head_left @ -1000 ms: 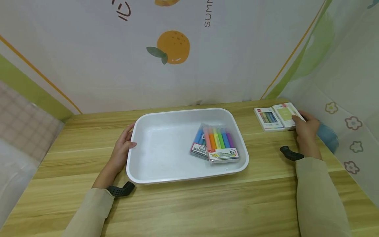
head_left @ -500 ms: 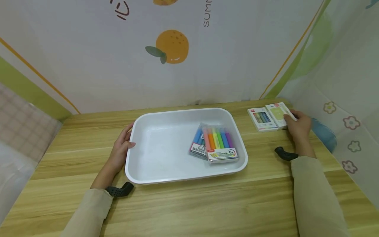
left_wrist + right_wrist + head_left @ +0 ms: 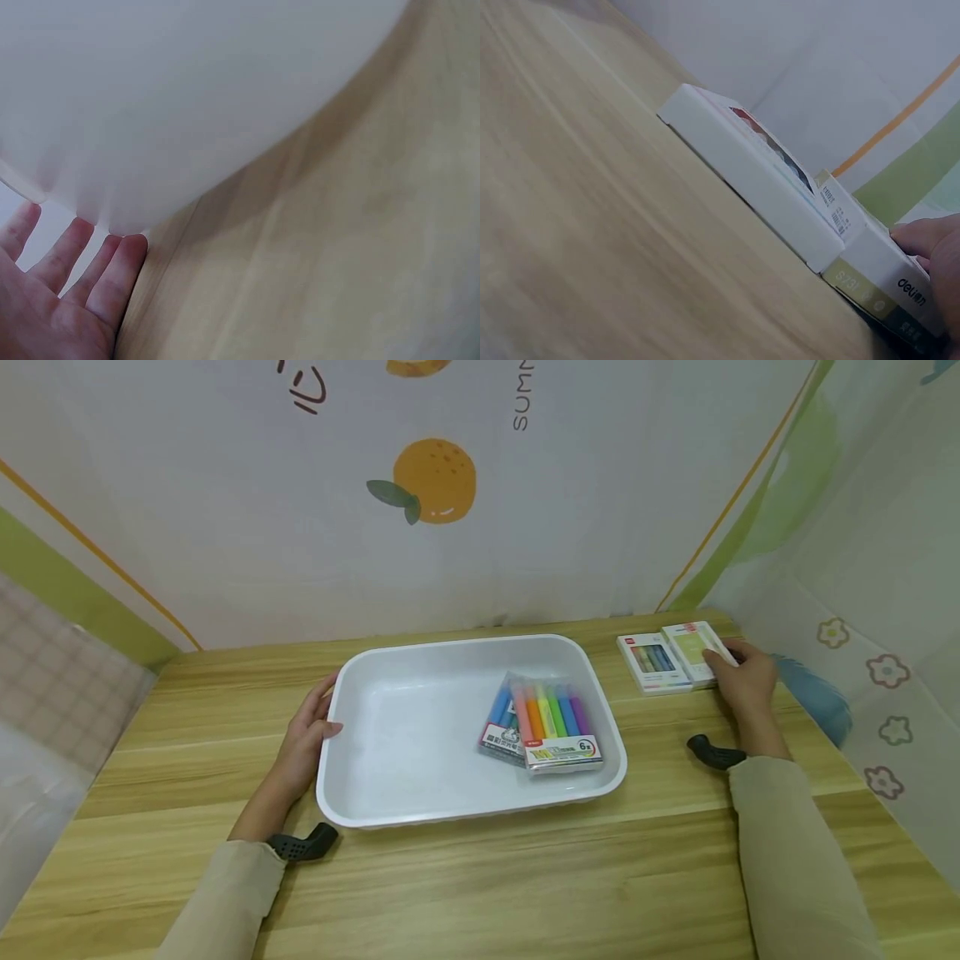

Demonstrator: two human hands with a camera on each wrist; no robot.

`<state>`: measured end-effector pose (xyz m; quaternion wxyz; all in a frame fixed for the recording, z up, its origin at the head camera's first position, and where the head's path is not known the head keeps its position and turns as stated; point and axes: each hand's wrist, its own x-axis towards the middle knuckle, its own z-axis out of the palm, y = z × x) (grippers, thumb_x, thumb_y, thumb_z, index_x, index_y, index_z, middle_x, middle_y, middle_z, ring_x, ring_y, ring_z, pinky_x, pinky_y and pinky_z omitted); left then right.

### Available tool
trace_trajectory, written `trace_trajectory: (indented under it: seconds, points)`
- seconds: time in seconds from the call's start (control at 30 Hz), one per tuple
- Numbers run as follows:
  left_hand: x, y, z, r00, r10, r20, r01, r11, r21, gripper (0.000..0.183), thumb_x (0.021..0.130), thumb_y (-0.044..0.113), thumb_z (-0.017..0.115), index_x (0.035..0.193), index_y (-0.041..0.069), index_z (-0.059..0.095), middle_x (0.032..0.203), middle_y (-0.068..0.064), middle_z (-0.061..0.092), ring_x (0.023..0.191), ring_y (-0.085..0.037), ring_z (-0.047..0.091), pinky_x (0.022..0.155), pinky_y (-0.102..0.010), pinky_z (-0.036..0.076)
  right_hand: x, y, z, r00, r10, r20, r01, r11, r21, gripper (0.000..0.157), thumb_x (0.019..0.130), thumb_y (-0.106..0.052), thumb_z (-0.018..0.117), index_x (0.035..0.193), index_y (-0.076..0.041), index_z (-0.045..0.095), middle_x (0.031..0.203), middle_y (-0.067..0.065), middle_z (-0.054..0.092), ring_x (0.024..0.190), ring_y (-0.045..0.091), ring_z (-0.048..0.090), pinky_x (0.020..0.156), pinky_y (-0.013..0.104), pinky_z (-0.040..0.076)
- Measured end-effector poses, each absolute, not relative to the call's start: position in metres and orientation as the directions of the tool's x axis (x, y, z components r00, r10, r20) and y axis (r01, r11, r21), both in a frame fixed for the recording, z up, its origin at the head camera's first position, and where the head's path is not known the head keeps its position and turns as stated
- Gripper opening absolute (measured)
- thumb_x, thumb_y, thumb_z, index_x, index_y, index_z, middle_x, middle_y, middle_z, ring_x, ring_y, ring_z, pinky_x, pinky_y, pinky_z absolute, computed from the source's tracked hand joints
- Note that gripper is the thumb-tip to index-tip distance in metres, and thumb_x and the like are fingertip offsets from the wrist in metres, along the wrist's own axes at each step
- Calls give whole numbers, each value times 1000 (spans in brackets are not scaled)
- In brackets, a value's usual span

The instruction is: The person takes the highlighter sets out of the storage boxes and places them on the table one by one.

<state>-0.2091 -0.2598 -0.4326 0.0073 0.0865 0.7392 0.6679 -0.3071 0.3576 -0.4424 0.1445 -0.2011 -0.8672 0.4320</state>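
Observation:
A white plastic tray sits on the wooden table, with two clear packs of colored markers in its right half. The front marker pack overlaps the other marker pack. My left hand holds the tray's left side, thumb over the rim and fingers against the outer wall. At the far right my right hand grips a white-and-green box, thumb on its top; its other fingers are mostly hidden. Against that box's left side lies a white box with a window showing colored sticks.
Behind the table hangs a white curtain with fruit prints. A flower-printed cloth borders the right edge, where something blue shows beside my right hand. Bare wood lies in front of the tray.
My right hand has moved left, and both small boxes have slid left with it toward the tray. My left hand stays on the tray, and the marker packs have not moved within it.

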Motion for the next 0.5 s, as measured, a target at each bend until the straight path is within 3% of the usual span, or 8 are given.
trace_trajectory:
  seconds: [0.5]
  points:
    - [-208,-258,-432,-985,132,107,119,87,989,70,93,2,39,160,16,26,140,7,49,110,-5,60,78,-22,58,-305,342,-449,-886,453,95,194,551,-811,57,99,-35,56,145,-1,53,147,20,55,136,34,51,114,46,41]
